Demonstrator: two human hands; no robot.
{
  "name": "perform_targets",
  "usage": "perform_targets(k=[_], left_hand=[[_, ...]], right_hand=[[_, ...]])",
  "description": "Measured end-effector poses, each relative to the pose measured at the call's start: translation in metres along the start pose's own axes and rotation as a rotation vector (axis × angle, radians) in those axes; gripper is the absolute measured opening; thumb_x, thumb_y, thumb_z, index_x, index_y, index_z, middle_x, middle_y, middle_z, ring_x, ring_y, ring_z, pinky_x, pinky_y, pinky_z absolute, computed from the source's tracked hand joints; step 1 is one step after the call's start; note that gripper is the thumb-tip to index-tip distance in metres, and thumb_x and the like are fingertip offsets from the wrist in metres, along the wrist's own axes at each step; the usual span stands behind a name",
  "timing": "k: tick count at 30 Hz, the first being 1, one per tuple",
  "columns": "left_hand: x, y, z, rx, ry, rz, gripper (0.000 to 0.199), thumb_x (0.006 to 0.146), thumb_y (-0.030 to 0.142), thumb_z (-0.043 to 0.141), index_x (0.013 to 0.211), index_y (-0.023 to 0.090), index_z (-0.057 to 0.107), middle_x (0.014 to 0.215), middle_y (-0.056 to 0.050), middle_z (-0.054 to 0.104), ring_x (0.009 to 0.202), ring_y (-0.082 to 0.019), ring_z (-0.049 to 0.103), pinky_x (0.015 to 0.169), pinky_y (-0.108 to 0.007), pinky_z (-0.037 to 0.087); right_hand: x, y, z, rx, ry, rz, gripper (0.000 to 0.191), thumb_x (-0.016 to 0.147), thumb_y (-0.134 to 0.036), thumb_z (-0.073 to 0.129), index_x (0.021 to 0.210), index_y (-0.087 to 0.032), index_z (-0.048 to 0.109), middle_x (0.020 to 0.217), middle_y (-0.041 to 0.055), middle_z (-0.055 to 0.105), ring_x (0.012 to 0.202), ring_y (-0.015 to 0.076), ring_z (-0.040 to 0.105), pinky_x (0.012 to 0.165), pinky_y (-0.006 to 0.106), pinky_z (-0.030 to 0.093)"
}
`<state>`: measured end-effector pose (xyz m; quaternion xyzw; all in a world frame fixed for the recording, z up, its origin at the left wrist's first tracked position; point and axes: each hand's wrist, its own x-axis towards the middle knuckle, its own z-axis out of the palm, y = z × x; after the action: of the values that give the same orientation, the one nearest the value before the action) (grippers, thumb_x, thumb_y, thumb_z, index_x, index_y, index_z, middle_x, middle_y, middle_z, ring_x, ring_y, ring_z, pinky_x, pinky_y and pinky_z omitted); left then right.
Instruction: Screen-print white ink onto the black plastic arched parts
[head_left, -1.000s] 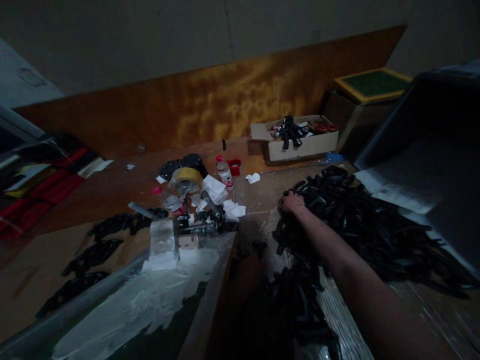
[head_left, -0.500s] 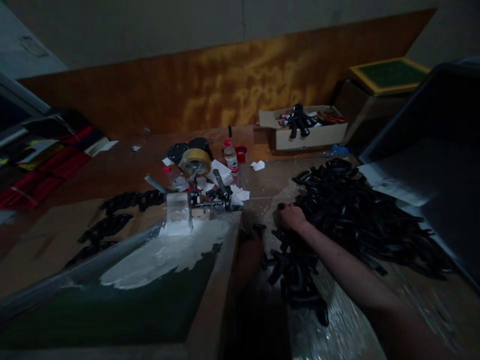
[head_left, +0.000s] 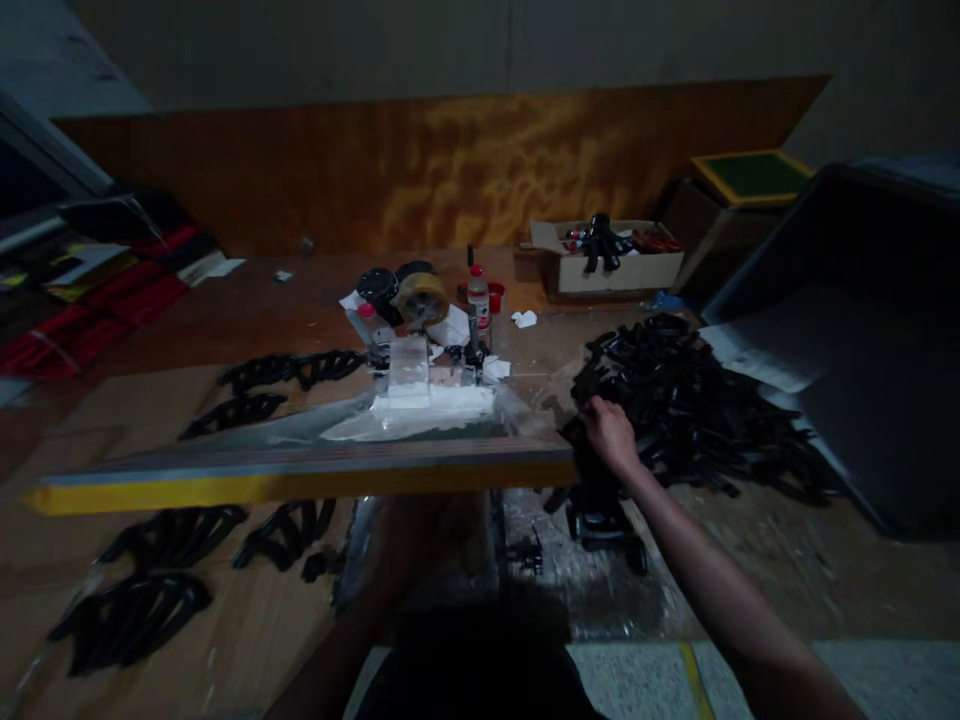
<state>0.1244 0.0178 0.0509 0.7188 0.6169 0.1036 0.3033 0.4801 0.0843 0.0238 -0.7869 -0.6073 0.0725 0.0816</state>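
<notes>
My right hand (head_left: 609, 432) is closed round a dark piece at the left edge of a large heap of black curved parts (head_left: 690, 410). Beneath the raised screen frame (head_left: 300, 482), my left hand (head_left: 420, 530) is a dark shape, its fingers lost in shadow. The frame has a yellow front edge and is seen nearly edge-on, with white paste (head_left: 427, 402) at its back. A few more black parts (head_left: 604, 528) lie below my right hand.
Rows of black parts (head_left: 135, 615) lie on cardboard at the left. Behind the frame stand a tape roll (head_left: 421, 300) and a red-capped bottle (head_left: 478, 295). An open carton (head_left: 619, 270) is at the back; a large dark bin (head_left: 862, 350) stands right.
The screen frame has swung from a tilted view of its green mesh to nearly edge-on. My left arm has moved left beneath it; my right hand remains by the heap.
</notes>
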Motion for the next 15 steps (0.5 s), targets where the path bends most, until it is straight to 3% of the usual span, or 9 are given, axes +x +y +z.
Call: perform_targets(k=[2, 4, 7, 12, 15], left_hand=[[-0.014, -0.027, -0.014, -0.075, 0.015, -0.075, 0.042, 0.094, 0.043, 0.042, 0.119, 0.020, 0.066, 0.122, -0.014, 0.069, 0.117, -0.031, 0.062, 0.098, -0.044, 0.047], [-0.026, -0.048, -0.026, -0.205, 0.042, -0.174, 0.047, 0.092, 0.049, 0.040, 0.117, 0.019, 0.066, 0.099, -0.011, 0.075, 0.093, -0.027, 0.070, 0.081, -0.038, 0.054], [-0.035, -0.061, -0.048, -0.435, 0.192, -0.212, 0.054, 0.086, 0.058, 0.045, 0.111, 0.015, 0.066, 0.075, -0.005, 0.071, 0.065, -0.020, 0.067, 0.060, -0.029, 0.051], [-0.023, -0.033, -0.108, -0.766, 0.558, -0.139, 0.045, 0.084, 0.052, 0.053, 0.107, 0.015, 0.062, 0.059, 0.003, 0.059, 0.047, -0.011, 0.052, 0.047, -0.021, 0.042], [-0.011, -0.008, -0.145, -0.860, 0.730, -0.031, 0.029, 0.087, 0.042, 0.050, 0.094, 0.016, 0.060, 0.059, 0.004, 0.057, 0.046, -0.009, 0.049, 0.046, -0.019, 0.040]], right_hand=[[-0.026, -0.016, 0.005, 0.114, -0.009, -0.047, 0.037, 0.093, -0.020, 0.045, 0.127, -0.016, 0.058, 0.117, 0.0136, 0.067, 0.103, 0.0256, 0.061, 0.085, 0.031, 0.046], [-0.053, -0.040, 0.013, 0.202, -0.071, -0.175, 0.045, 0.091, -0.017, 0.047, 0.135, -0.019, 0.055, 0.122, 0.0113, 0.065, 0.108, 0.0247, 0.061, 0.088, 0.030, 0.046], [-0.091, -0.087, 0.026, 0.227, -0.189, -0.427, 0.048, 0.092, -0.016, 0.047, 0.138, -0.026, 0.056, 0.123, 0.0084, 0.064, 0.110, 0.0219, 0.060, 0.090, 0.029, 0.046], [-0.120, -0.163, 0.038, 0.107, -0.280, -0.741, 0.052, 0.091, -0.012, 0.048, 0.137, -0.032, 0.060, 0.114, 0.0072, 0.066, 0.106, 0.0215, 0.059, 0.087, 0.029, 0.045], [-0.120, -0.191, 0.042, 0.032, -0.272, -0.790, 0.051, 0.090, -0.013, 0.051, 0.137, -0.030, 0.060, 0.112, 0.0098, 0.066, 0.109, 0.0250, 0.056, 0.091, 0.034, 0.044]])
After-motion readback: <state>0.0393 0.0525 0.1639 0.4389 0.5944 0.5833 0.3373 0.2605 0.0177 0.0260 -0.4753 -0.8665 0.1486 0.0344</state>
